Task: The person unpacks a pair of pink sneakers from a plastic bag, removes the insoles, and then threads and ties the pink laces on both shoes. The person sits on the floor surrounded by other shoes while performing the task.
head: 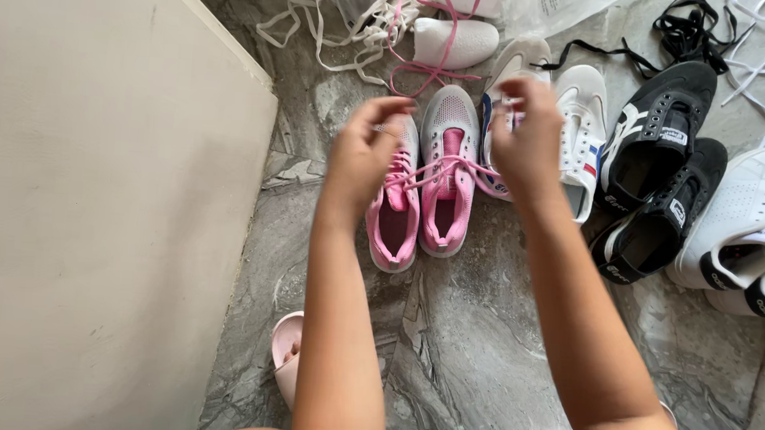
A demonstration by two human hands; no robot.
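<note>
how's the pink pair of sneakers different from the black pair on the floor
The pink pair of sneakers is pink and white with a pink lace threaded through it; the black pair is black with white stripes and its eyelets look empty. The pink pair stands straight, side by side; the black pair lies angled. The left hand and right hand pull the lace ends over the pink pair, while nobody touches the black pair. Both sit on the grey marble floor, toes pointing away.

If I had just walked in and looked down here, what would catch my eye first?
Most likely the pair of pink and white sneakers at the centre of the grey marbled floor, with the left hand and right hand raised over them, pulling pink laces. To the right sit a pair of black sneakers and white shoes; loose laces lie tangled at the top.
</note>
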